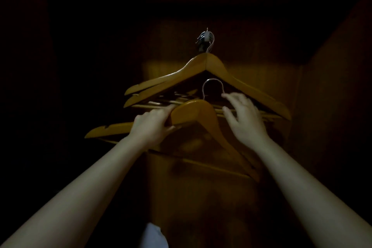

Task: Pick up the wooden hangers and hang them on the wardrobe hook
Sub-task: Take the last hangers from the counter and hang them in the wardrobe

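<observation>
Left grip [150, 125] clamped on the shoulder of a wooden hanger [193, 112]; right grip [244, 119], fingers apart, beside its wire loop [212, 82], seemingly aiming it at the wardrobe hook [205, 41].

held hanger [193, 112]: gripped in the left hand [153, 125], crest just right of its fingers, far arm passing below the right hand [243, 119]
wire hook [212, 81]: up from that crest, between the hands, free end at the right hand's index fingertip [225, 96]
hung hangers [207, 68]: behind and above both hands, on the wardrobe hook [205, 41]
wardrobe hook: well above the hands, over the gap between them
</observation>
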